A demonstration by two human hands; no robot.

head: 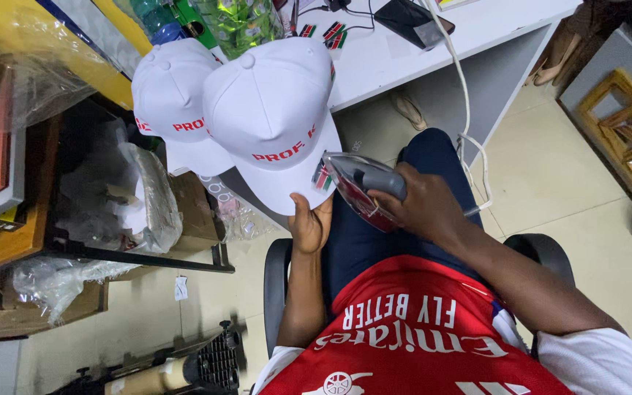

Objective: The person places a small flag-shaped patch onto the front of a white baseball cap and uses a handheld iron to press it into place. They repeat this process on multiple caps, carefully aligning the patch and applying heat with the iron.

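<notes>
Left hand (pixel 310 225) grips the light, soft white cap (pixel 272 117) by its stiff brim, right hand (pixel 422 205) clenched round the heavy, hot-soled iron (pixel 363 189) handle.

— What sort of place is showing here?

— A small cap-branding workshop. Two white caps (pixel 272 117) with red lettering are sitting at a white desk (pixel 396 58), and a clothes iron (pixel 363 190) is pressing a small flag patch (pixel 322 178).

— Anything else pointing that way?

— Plastic-wrapped stock (pixel 122 197) is crowding a wooden shelf (pixel 9 234), and a cardboard box (pixel 193 208) is standing on the tiled floor (pixel 550 175).
</notes>
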